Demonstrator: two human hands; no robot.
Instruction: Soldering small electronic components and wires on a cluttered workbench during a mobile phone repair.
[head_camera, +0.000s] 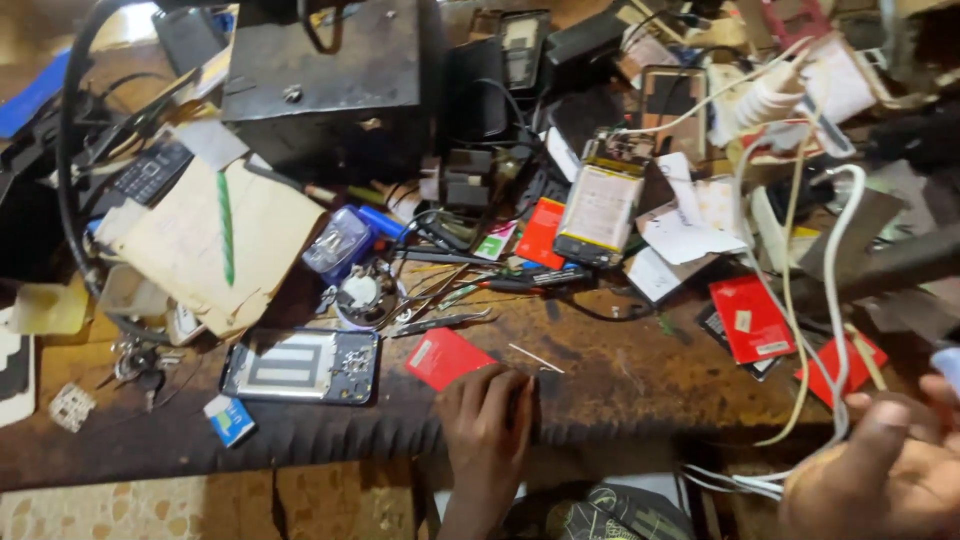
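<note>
White cables (832, 300): gathered in the right hand (880, 470) near the worktop's (620, 375) front right corner, fingers closed round them.
Left hand (490, 420): flat on the front edge, holding nothing, beside a red card (447, 357).
Progress: opened phone (300, 365) untouched near the front left.

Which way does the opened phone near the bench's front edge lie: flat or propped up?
Flat: the opened phone lies level on the workbench, inner side up.

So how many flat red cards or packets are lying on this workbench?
4 at least: one red card by the left hand, one beside the opened phone, two near the white cables. Clutter may hide more.
</note>
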